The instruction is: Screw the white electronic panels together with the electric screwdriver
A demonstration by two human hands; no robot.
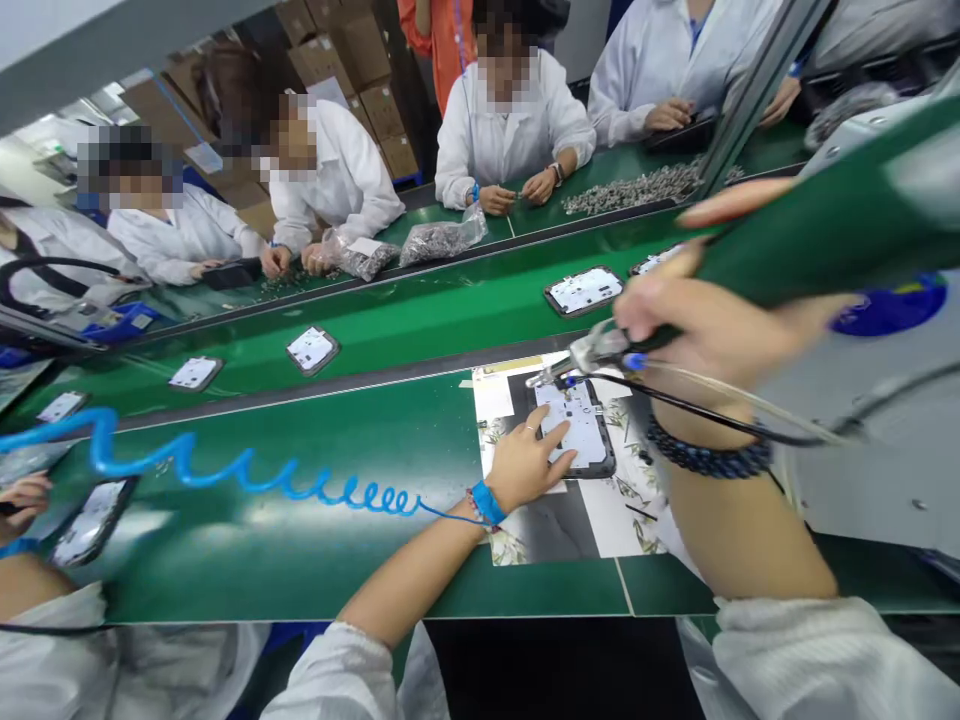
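Note:
A dark-framed panel with a white plate (581, 440) lies on a patterned mat (544, 530) on the green bench. My left hand (525, 458), a blue coiled-cord strap at its wrist, rests on the panel's left part with fingers spread. My right hand (705, 320) is wrapped round a green hand tool (817, 220). The tool's metal tip (551, 375) is over the top edge of the panel, near my left fingertips; whether it touches cannot be made out. A black cable and a pale hose run from the tool to the right.
Behind the bench, a green conveyor (420, 320) carries several similar panels. Beyond it, people in white coats sit by bags of small parts (442, 240) and a loose pile (637, 190). At left are a coworker's hand (28, 495) and another panel (94, 520). A grey machine housing (877, 440) stands right.

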